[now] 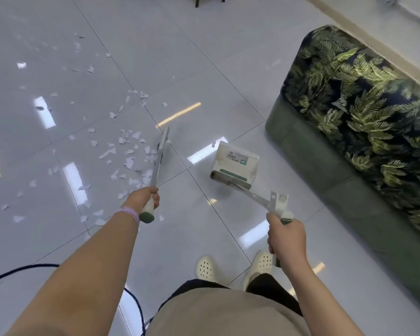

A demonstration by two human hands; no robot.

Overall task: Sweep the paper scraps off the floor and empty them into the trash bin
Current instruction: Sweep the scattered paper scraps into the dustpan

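Observation:
Several white paper scraps (127, 151) lie scattered over the glossy grey tile floor, thickest left of centre. My left hand (144, 198) grips the handle of a slim broom (161, 151), whose head rests on the floor at the right edge of the scrap pile. My right hand (285, 236) grips the long handle of a white and green dustpan (234, 166), which stands on the floor to the right of the broom, apart from the scraps. No trash bin is in view.
A green sofa with a leaf-print cushion (364, 112) fills the right side. A dark cable (22, 269) runs across the floor at lower left. My feet in white clogs (206, 267) stand below the dustpan. Chair legs (209, 0) show at the top.

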